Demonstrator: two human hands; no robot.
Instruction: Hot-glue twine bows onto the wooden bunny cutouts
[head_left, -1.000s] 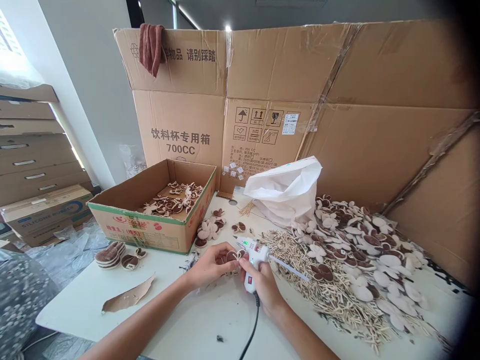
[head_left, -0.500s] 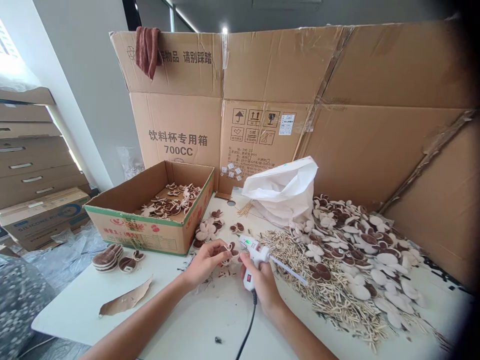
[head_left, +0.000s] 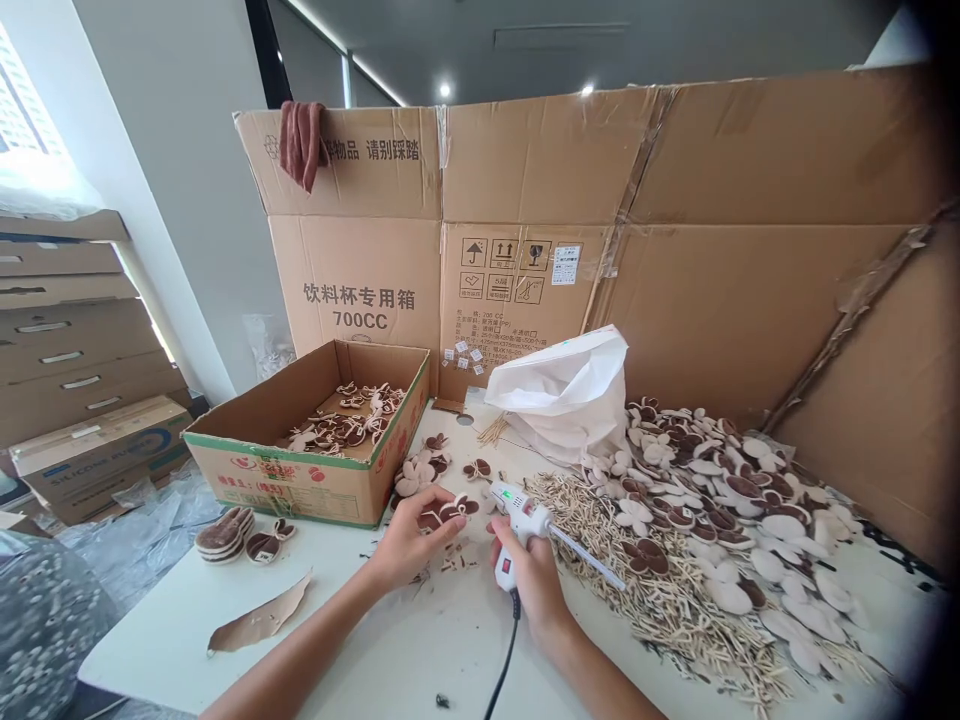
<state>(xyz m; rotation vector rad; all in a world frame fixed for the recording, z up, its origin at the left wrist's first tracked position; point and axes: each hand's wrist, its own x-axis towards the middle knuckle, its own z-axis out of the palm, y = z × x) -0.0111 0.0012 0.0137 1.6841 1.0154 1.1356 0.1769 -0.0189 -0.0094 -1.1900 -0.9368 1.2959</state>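
Note:
Between the thumb and fingers of my left hand (head_left: 415, 533) is a brown and cream fabric flower piece (head_left: 463, 506), held just above the table. My right hand (head_left: 531, 568) is wrapped round a white glue gun (head_left: 517, 525), its nozzle pointing up and left close to the piece. A glue stick (head_left: 592, 558) sticks out of the gun's back, and a black cord (head_left: 504, 655) runs down from the handle. Beyond my left hand lie more flower pieces (head_left: 418, 472), with a single brown one (head_left: 477, 468) beside them.
An open carton (head_left: 289, 493) with finished-looking pieces stands at the left. Short cream cords (head_left: 675, 630) and a heap of fabric flowers (head_left: 720, 480) cover the right. Behind them are a white bag (head_left: 559, 390) and a cardboard wall (head_left: 525, 170). A torn cardboard scrap (head_left: 259, 615) lies front left.
The right thumb and the glue gun have drawn slightly away from the flower piece, which stays in my left hand. The whole view has shifted, with the scene sitting a little lower.

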